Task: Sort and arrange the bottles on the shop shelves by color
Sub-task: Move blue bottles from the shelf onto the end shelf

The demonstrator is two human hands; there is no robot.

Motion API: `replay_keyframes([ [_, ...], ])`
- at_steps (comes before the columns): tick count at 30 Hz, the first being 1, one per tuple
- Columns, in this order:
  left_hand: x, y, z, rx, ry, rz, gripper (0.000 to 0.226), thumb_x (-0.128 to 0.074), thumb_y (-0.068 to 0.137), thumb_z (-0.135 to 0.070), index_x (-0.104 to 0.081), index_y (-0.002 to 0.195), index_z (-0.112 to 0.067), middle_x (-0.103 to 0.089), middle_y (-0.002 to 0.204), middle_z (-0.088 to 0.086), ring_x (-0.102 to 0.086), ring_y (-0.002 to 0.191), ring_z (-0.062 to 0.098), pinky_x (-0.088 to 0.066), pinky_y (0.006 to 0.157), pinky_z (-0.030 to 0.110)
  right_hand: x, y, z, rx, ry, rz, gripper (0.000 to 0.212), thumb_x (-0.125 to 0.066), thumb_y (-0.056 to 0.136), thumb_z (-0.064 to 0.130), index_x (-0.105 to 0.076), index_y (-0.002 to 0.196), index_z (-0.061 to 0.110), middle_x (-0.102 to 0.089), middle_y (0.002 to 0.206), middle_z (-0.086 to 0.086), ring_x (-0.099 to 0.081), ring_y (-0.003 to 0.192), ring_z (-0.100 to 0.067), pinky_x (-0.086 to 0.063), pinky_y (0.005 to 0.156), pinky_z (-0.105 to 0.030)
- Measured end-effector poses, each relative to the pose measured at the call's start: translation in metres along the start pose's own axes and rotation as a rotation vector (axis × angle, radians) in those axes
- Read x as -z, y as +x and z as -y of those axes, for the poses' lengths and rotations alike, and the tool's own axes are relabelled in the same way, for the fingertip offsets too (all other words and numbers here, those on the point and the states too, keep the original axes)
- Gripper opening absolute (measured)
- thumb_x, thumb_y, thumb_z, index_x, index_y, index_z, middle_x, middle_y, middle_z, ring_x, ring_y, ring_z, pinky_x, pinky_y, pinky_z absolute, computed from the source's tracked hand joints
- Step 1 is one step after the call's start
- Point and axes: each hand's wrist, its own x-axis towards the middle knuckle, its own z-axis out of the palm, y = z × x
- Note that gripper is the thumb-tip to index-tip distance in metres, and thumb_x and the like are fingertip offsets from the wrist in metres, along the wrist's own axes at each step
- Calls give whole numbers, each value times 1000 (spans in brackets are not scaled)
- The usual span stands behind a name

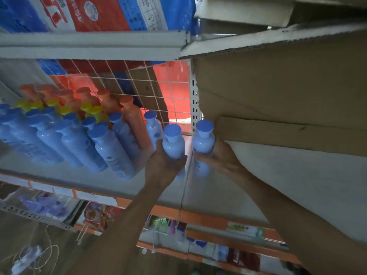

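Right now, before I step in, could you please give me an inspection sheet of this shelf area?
Surface: grey shelf, bare along its front.
Job's things: blue bottles in rows at left; orange bottles behind them; yellow caps between.
Clutter: cardboard box at right.
Hands: left hand grips a first bottle, blue; right hand grips a second bottle, blue, beside the box.
Cables: thin pale cord loops at lower left.
Surroundings: wire mesh behind the shelf; printed sacks above; lower shelves of packaged goods.
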Motion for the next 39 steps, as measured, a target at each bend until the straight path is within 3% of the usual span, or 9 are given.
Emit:
replay_keyframes([
  [4,-42,-12,-45,-128,-69,221,63,-77,71,-55,-43,117,-30,-69,105,-2,-67,99,30,-53,80,41,64,-36,-21,-71,11,-128,45,-81,79,14,-62,115,32,-70,104,16,-64,97,8,-47,80,-13],
  [8,-94,-33,-100,-234,-124,376,61,-76,67,-56,-47,116,-36,-68,101,-10,-67,100,25,-53,83,38,134,-80,-47,-206,-20,-349,61,-86,67,33,-53,119,32,-69,106,10,-67,98,-10,-55,85,-35],
  [12,-145,-59,-160,-344,-95,525,53,-77,71,-46,-43,111,-38,-57,72,-22,-57,67,4,-45,68,28,204,-130,-69,-334,-79,-583,64,-85,67,33,-49,120,27,-66,106,4,-65,95,-21,-53,81,-38],
  [17,-220,-103,-240,-442,-99,692,44,-77,67,-38,-48,100,-35,-65,81,-16,-65,78,9,-52,67,27,290,-191,-103,-395,-98,-761,63,-82,65,36,-48,117,24,-66,104,-2,-63,93,-27,-52,80,-41],
  [20,-260,-133,-289,-455,-147,735,42,-74,71,-46,-43,99,-40,-65,87,-16,-65,84,10,-54,72,30,340,-218,-119,-434,-113,-809,58,-82,71,32,-48,115,19,-65,102,-4,-62,92,-29,-47,74,-37],
  [23,-297,-156,-334,-421,-217,785,40,-77,75,-45,-46,99,-34,-60,71,-15,-60,61,-10,-45,54,10,385,-237,-137,-450,-121,-852,58,-77,67,41,-45,110,18,-62,99,-4,-59,87,-28,-39,67,-31],
  [25,-322,-165,-357,-405,-238,783,40,-78,75,-42,-49,101,-31,-57,66,-18,-56,55,-14,-41,50,7,410,-245,-150,-453,-119,-880,56,-74,67,42,-44,108,20,-62,100,-4,-60,87,-28,-39,64,-31],
  [30,-380,-171,-402,-437,-237,719,65,-77,66,-58,-50,118,-29,-68,114,-7,-64,106,20,-53,86,36,463,-247,-180,-465,-114,-921,57,-78,78,33,-45,122,19,-63,108,-2,-60,91,-23,-42,65,-29],
  [39,-428,-162,-431,-459,-309,682,68,-76,74,-51,-43,127,-27,-59,119,-12,-60,101,11,-49,77,31,512,-217,-211,-445,-137,-956,61,-78,75,34,-46,125,22,-65,111,2,-64,96,-20,-54,79,-41],
])
